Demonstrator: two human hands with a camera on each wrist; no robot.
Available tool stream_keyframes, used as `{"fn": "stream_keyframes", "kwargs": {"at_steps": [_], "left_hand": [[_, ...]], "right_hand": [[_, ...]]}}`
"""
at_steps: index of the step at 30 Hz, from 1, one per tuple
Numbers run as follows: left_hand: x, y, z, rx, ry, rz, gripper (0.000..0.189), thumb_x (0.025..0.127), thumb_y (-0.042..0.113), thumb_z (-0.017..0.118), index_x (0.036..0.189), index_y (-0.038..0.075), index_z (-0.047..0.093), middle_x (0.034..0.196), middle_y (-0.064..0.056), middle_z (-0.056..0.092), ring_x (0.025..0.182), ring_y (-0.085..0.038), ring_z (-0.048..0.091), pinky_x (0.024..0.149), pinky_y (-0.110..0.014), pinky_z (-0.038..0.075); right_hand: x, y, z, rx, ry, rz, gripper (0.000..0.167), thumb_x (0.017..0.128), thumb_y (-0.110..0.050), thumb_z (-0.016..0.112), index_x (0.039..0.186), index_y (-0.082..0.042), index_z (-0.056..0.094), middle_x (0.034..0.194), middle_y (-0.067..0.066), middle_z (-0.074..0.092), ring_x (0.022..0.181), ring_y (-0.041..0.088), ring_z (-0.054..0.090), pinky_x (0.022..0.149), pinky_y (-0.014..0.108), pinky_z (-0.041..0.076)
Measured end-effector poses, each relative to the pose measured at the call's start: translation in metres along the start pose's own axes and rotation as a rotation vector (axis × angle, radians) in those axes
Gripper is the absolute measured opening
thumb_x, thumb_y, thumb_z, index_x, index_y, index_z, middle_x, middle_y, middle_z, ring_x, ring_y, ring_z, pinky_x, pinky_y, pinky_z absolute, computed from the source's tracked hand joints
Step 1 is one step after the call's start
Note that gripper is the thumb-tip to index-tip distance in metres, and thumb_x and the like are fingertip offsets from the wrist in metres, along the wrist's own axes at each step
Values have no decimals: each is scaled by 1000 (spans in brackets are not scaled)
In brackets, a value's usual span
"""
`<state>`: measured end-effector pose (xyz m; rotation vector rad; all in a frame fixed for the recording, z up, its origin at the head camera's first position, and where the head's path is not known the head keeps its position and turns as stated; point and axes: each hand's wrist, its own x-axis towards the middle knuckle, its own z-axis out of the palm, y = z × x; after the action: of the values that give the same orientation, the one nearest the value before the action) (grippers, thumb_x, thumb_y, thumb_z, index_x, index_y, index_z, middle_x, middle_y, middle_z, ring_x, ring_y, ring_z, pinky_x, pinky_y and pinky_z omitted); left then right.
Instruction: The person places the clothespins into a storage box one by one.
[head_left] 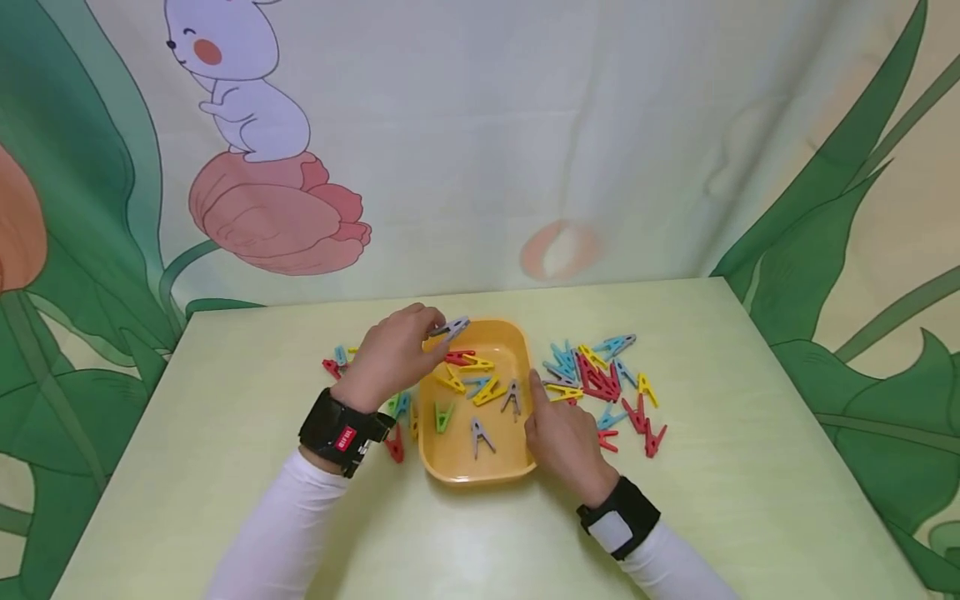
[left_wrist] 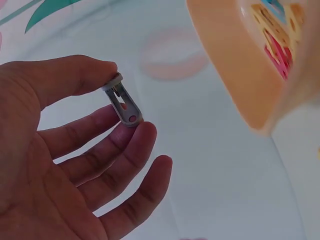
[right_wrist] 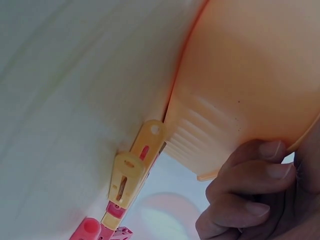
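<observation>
My left hand (head_left: 397,352) pinches a grey clothespin (left_wrist: 123,102) between thumb and fingers, above the far left part of a yellow plastic basket (head_left: 478,478). In the left wrist view the remaining fingers spread loosely below the clothespin. My right hand (head_left: 566,437) holds the basket's right rim, and in the right wrist view its curled fingers (right_wrist: 250,175) lie against the outer wall. Inside the basket are several clothespins in red, yellow, blue, green and grey, including a grey clothespin (head_left: 482,437) near the front and a green clothespin (head_left: 443,417) at the left.
Right of the basket lies a loose pile of clothespins (head_left: 600,379), red, blue, yellow and grey. More clothespins, among them a red clothespin (head_left: 394,444), lie on the left, partly hidden by my left hand and wrist. A printed curtain (head_left: 465,150) hangs behind the pale table (head_left: 750,467).
</observation>
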<state>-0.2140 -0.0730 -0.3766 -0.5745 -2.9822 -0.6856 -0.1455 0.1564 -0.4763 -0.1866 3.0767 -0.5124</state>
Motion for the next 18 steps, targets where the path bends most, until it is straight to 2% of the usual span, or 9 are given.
{"fn": "stream_keyframes", "kwargs": {"at_steps": [5,7,9,12,14,18], "left_hand": [[9,10,9,-1,-8,49,34,91,30,69,117,9,66,110,-7,66,100,-25,65,82,-43,55],[11,11,11,4,-12,59,40,90,31,70,124,10,64,119,-9,65,109,-26,63,87,-45,55],[11,11,13,28,-27,65,55,89,35,72,136,12,57,138,-11,56,128,-30,53,100,-51,48],[11,8,13,65,-47,63,78,87,44,71,152,18,38,161,-11,30,150,-35,23,116,-58,27],[10,5,11,84,-51,56,87,86,49,70,156,21,28,165,-9,16,153,-37,8,118,-61,16],[4,-4,3,75,-30,29,90,88,53,66,158,22,20,166,-8,10,153,-37,3,119,-62,13]], "right_hand": [[-2,-3,1,-2,4,-3,64,95,-16,58,154,-9,32,53,1,43,42,17,40,45,26,25],[-2,-3,1,-4,0,-5,64,95,-16,57,154,-9,31,53,0,43,42,17,40,45,26,25],[-1,-3,1,-5,-2,-7,64,95,-16,57,154,-9,31,53,0,42,42,17,40,45,26,25],[-1,-3,0,3,2,-8,64,95,-16,57,154,-8,32,53,0,42,42,17,39,45,26,25],[-1,-2,0,5,6,-12,64,95,-15,57,153,-8,32,52,0,41,42,17,39,45,27,24],[-1,-1,0,7,10,-20,64,95,-16,57,154,-7,32,52,0,41,42,17,38,45,26,24]]}}
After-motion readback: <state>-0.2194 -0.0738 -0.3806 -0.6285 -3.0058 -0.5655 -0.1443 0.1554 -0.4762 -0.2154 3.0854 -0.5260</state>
